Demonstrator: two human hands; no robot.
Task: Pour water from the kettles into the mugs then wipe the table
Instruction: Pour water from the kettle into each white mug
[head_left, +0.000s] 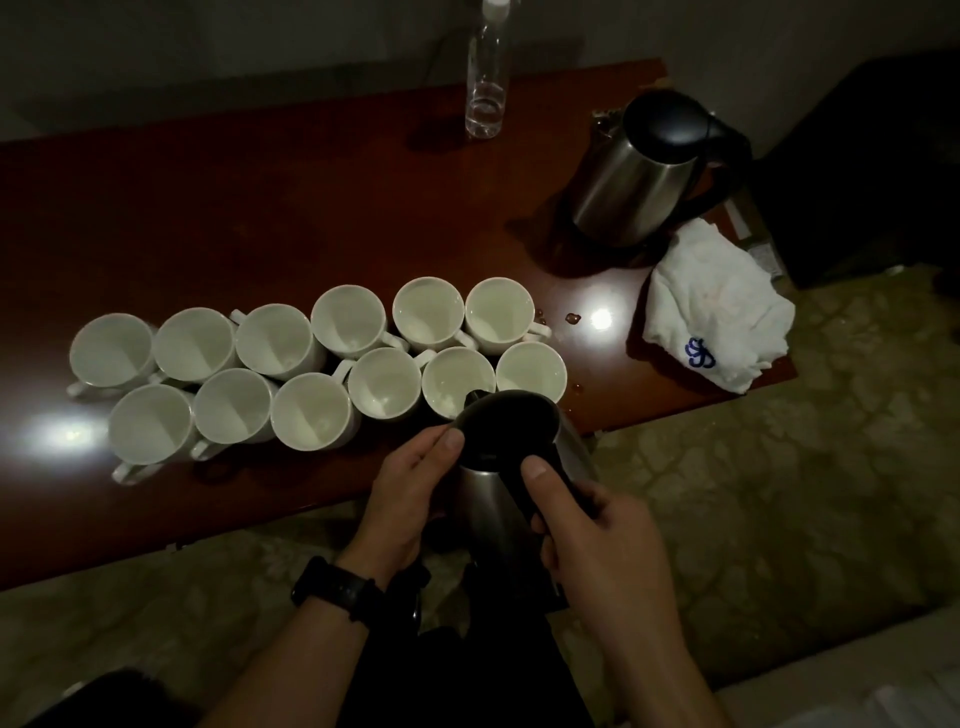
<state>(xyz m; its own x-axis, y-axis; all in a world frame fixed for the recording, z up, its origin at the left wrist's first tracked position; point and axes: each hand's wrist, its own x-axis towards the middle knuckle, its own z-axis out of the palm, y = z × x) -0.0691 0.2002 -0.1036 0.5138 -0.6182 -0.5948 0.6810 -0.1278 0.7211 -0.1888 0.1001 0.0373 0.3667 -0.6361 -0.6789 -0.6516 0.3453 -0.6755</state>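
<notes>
Steel kettle (488, 506) with black lid (506, 426)

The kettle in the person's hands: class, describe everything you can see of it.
The kettle has a steel body, a black lid and a black handle. It is tilted forward at the table's near edge, its spout over a front-row mug. The right hand grips the handle; the left hand holds its side, thumb at the lid's edge.

White mugs (322, 366), reddish-brown table (260, 208), steel-and-black kettles (639, 176).
</notes>
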